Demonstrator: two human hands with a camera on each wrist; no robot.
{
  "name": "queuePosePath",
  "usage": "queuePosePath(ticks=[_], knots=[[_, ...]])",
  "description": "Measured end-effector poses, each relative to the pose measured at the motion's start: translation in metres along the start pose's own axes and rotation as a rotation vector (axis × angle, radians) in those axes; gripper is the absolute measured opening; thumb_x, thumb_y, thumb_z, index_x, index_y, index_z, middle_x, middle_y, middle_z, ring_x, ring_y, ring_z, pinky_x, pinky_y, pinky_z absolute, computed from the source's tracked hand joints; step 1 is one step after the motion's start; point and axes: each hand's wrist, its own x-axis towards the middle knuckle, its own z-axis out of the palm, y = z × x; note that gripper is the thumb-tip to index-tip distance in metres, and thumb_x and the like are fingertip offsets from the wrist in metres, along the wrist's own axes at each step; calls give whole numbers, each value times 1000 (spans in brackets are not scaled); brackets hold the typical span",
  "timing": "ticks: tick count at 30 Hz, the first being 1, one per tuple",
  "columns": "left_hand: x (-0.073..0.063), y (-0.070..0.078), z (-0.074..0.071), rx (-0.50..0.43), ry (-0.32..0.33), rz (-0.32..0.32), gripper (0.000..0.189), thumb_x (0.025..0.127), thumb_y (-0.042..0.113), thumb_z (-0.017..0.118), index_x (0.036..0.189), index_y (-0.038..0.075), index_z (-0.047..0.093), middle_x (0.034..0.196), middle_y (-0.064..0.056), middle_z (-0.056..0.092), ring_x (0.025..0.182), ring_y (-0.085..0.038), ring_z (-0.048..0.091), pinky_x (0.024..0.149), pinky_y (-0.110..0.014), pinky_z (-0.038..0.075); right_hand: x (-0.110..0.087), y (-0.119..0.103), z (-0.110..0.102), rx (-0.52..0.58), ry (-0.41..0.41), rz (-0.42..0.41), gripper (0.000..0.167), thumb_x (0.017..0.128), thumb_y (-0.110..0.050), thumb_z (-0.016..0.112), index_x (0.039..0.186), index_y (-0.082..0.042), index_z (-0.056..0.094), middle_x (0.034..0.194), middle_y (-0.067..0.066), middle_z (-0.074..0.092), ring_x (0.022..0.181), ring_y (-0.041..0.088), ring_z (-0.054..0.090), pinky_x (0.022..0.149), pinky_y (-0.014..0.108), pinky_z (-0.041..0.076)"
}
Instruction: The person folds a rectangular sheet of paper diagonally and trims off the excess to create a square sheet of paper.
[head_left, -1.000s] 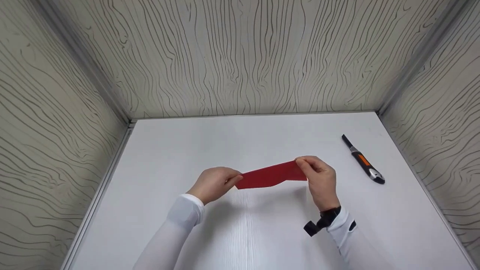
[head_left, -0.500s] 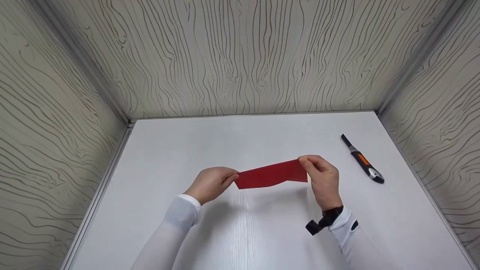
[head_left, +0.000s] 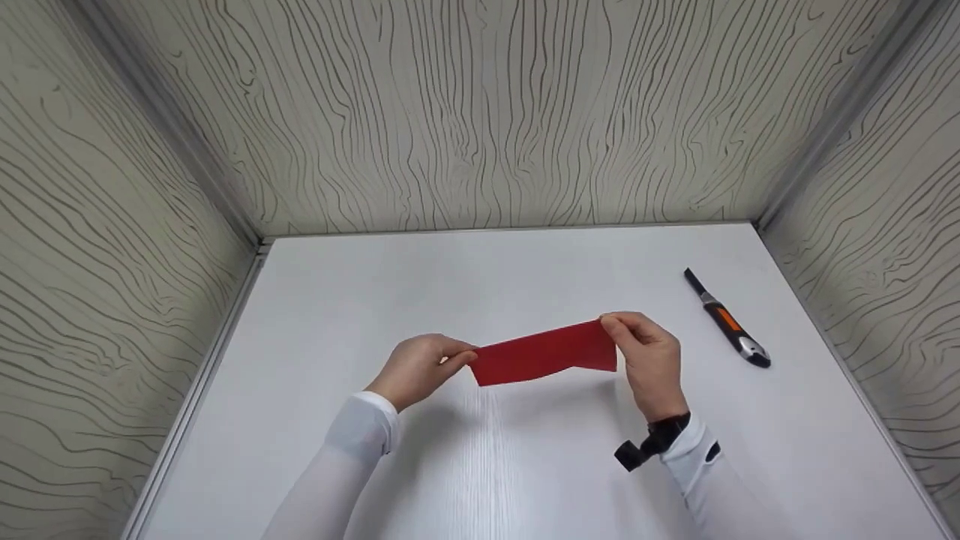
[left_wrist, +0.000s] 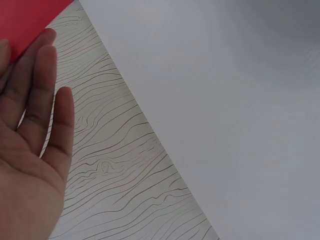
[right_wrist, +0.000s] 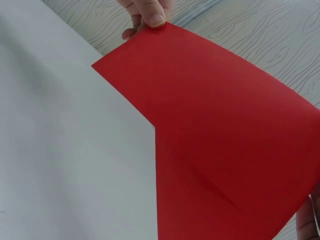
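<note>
Between my two hands a sheet of red paper [head_left: 546, 352] is held up above the white table. Its lower edge bends inward at a corner, and a faint crease crosses it in the right wrist view. My left hand [head_left: 424, 370] pinches the left end between thumb and fingers; in the left wrist view the other fingers of this hand [left_wrist: 37, 120] are extended. My right hand [head_left: 651, 366] pinches the upper right corner. The right wrist view shows the red paper [right_wrist: 215, 115] close up, with the left hand [right_wrist: 147, 11] at its far end.
A utility knife [head_left: 726, 318] with a black and orange handle lies on the table's right side, its dark blade pointing to the back. Wood-patterned walls [head_left: 480, 112] enclose the white table [head_left: 360, 285] at the back and sides.
Both hands have drifted slightly apart, the left one leftward and the right one rightward. The red paper's lower edge has tipped down a little. The knife stays where it was.
</note>
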Motion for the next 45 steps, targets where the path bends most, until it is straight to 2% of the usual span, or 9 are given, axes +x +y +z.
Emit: queuePosePath(ticks=[5,13,22,26,29,34,37,41,45], knots=[[-2,-1,0,-139,-21,-87,24,101,36,67,122,31,77,111,16,72,101,-8,68,94,-37,54,1,1,-3,-7,0,22,30,94,-22,78,112,1,76,104,16,72,97,30,63,90,29,54],[-2,-4,-4,-451,104,-171,9,94,40,75,95,32,80,98,12,74,97,-17,66,87,-40,55,0,1,-4,-36,-21,76,34,95,-28,75,115,0,74,107,15,72,103,31,62,94,30,52],[-5,-10,-6,-532,53,-199,20,96,46,70,94,27,75,99,5,73,102,-29,63,89,-42,50,-1,0,-1,-52,-51,139,37,96,-34,73,116,-3,74,108,13,71,103,30,61,95,36,51],[-5,-15,-6,-556,33,-228,27,97,49,67,94,23,74,99,2,72,102,-32,63,90,-44,48,0,3,1,-62,-63,171,37,96,-35,73,116,-3,73,105,12,71,92,27,59,81,31,51],[-5,-20,-3,-558,69,-282,32,100,49,63,93,20,73,98,1,72,97,-27,64,90,-43,46,-1,7,5,-20,-56,214,36,96,-33,73,116,-3,72,101,11,69,84,24,57,70,27,50],[-3,-27,15,-473,243,-356,24,103,37,61,109,16,72,109,2,70,97,-20,61,87,-39,51,-7,20,13,73,-30,332,36,97,-30,74,117,-2,69,98,10,68,82,20,58,59,24,49],[-3,-26,34,-355,289,-334,32,104,30,62,132,17,65,129,0,62,112,-21,58,94,-40,52,-14,30,20,72,-40,390,36,97,-30,73,118,-2,69,98,11,68,82,21,60,59,25,52],[-6,-18,65,-178,142,-214,58,102,31,64,156,22,44,156,-4,42,140,-26,42,108,-43,46,-20,45,27,56,-47,431,34,98,-27,72,120,0,68,98,14,68,82,23,62,60,26,54],[-9,-6,102,32,-41,-92,77,97,39,69,163,29,30,166,-1,27,151,-28,26,111,-44,43,-24,58,35,-2,-77,449,33,100,-22,70,123,1,66,100,15,68,82,24,63,60,27,56]])
